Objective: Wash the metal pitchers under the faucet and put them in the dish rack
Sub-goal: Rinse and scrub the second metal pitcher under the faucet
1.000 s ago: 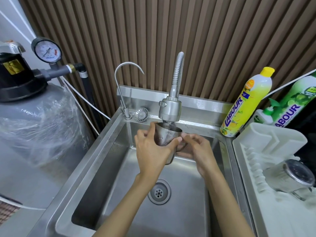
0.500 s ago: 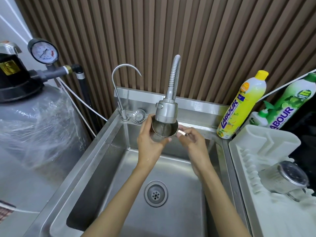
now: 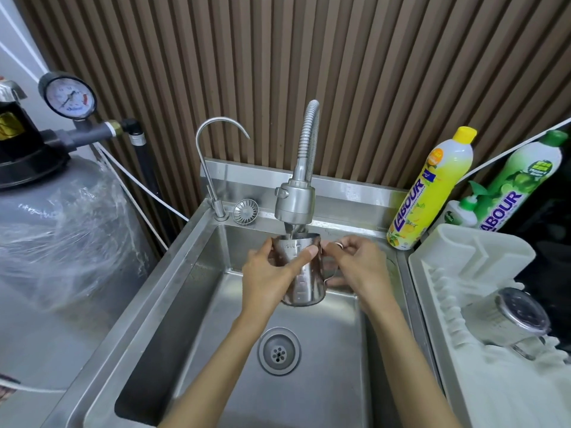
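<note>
A steel pitcher (image 3: 304,282) stands upright in the air over the sink (image 3: 197,273), directly under the faucet head (image 3: 295,203), and water runs into its mouth. My left hand (image 3: 268,273) wraps around its body from the left, thumb across the front. My right hand (image 3: 358,267) holds the handle on the right side. A second metal pitcher (image 3: 506,319) lies on its side in the white dish rack (image 3: 457,251) at the right.
A thin gooseneck tap (image 3: 213,156) and a strainer cap (image 3: 245,211) sit on the sink's back ledge. A yellow soap bottle (image 3: 432,186), a green one (image 3: 522,180) and a small pump bottle (image 3: 460,213) stand behind the rack. A grey tank with a pressure gauge (image 3: 69,95) stands at left.
The pitcher was tilted up against the faucet head half a second ago; it now sits lower and upright under the stream. Both hands moved down with it.
</note>
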{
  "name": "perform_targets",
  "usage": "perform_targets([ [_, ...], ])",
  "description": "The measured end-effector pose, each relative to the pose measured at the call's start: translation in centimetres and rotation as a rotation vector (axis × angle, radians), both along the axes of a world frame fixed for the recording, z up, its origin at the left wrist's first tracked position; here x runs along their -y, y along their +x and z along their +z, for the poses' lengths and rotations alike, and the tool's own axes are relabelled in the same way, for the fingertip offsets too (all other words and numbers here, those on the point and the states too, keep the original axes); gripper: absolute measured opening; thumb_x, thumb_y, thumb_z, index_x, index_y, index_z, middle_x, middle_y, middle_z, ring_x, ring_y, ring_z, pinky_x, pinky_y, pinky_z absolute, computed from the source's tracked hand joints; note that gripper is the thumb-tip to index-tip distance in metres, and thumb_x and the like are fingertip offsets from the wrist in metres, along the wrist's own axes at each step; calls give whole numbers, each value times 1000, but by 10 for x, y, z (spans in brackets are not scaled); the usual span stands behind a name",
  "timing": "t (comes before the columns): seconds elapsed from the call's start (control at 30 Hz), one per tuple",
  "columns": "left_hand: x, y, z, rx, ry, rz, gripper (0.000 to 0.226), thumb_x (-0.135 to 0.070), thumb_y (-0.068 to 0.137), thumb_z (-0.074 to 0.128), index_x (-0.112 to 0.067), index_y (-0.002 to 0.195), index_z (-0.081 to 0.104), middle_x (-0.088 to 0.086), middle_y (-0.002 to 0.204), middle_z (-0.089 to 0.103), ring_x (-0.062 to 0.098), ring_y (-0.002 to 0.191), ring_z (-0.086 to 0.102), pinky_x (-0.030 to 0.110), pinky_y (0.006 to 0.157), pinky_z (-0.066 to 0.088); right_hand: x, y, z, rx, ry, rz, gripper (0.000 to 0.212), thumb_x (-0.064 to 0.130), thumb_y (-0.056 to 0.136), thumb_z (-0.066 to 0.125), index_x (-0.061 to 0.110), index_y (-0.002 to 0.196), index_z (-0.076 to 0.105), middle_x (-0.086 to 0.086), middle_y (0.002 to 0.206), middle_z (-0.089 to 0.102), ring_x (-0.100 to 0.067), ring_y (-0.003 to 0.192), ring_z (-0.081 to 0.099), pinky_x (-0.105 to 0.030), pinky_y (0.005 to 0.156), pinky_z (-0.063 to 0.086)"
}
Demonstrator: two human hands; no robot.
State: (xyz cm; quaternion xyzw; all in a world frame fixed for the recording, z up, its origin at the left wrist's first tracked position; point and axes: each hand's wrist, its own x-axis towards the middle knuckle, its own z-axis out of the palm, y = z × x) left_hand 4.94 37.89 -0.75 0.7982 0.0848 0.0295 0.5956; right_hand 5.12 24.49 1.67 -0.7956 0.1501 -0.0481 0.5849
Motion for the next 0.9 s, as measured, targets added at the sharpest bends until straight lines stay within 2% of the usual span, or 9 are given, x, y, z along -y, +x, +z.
perform_targets([
  [0.1, 0, 4, -4, -115, -331, -131, 39, -31, 62, 84, -18, 96, 72, -4, 87, 75, 12, 88, 69, 30, 87, 53, -6, -5, 17, 118, -382, -37, 22, 29, 81, 66, 12, 70, 57, -6, 75, 67, -27, 78, 62, -34, 73, 49],
  [0.17, 1, 9, -4, -124, -479, -169, 46, -17, 59, 84, -8, 102, 69, 9, 95, 73, 26, 94, 67, 41, 96, 50, -12, -7, 19, 200, -433, -41, 20, 26, 82, 65, 12, 71, 56, -5, 72, 63, -27, 76, 59, -32, 69, 42],
  [0.27, 3, 15, -1, 26, -511, -125, 51, 4, 62, 79, -14, 107, 63, 6, 101, 71, 22, 99, 65, 24, 89, 52, -15, -4, 8, 259, -173, -36, 15, 14, 82, 65, 14, 70, 57, -4, 86, 70, -18, 78, 64, -28, 72, 50],
  [0.33, 2, 17, 2, 178, -421, -77, 67, 1, 55, 82, -43, 101, 61, -5, 105, 68, 12, 98, 64, 15, 82, 50, -15, 0, -2, 236, 66, -1, 23, 7, 83, 62, 17, 65, 53, 4, 100, 70, -2, 86, 65, -11, 76, 49],
  [0.4, -1, 19, 4, 318, -228, -27, 77, -9, 49, 84, -60, 97, 51, -18, 109, 58, 4, 101, 59, 14, 87, 46, -16, 5, -12, 175, 312, 58, 24, 4, 85, 59, 13, 64, 50, 3, 105, 68, -3, 98, 64, -15, 88, 47],
  [0.47, -4, 17, 5, 400, -42, 3, 82, -9, 51, 86, -50, 110, 46, -17, 106, 47, 3, 98, 52, 4, 86, 39, -19, 8, -22, 107, 550, 114, 23, 2, 88, 53, 10, 66, 50, -5, 99, 67, -20, 103, 62, -31, 94, 47],
  [0.57, -8, 13, 8, 426, 241, 85, 90, -23, 53, 88, -20, 134, 48, -4, 103, 37, 7, 98, 36, 2, 88, 31, -25, 8, -32, 25, 743, 157, 20, 3, 91, 48, 9, 72, 50, -7, 76, 63, -25, 83, 64, -38, 91, 50],
  [0.7, -14, 14, 11, 264, 398, 97, 95, -66, 46, 76, -18, 126, 56, 0, 98, 40, 18, 100, 41, 32, 91, 43, -24, 3, -28, -21, 545, 156, 12, 16, 92, 53, 7, 84, 53, -12, 76, 66, -21, 67, 69, -31, 70, 59],
  [0.9, -7, 8, 6, 9, 98, -22, 50, -66, 58, 73, -23, 84, 71, 0, 78, 63, 20, 89, 62, 27, 79, 46, -7, 0, 2, -28, -129, 57, 28, 33, 84, 60, 10, 69, 55, -16, 81, 70, -36, 74, 68, -50, 69, 57],
])
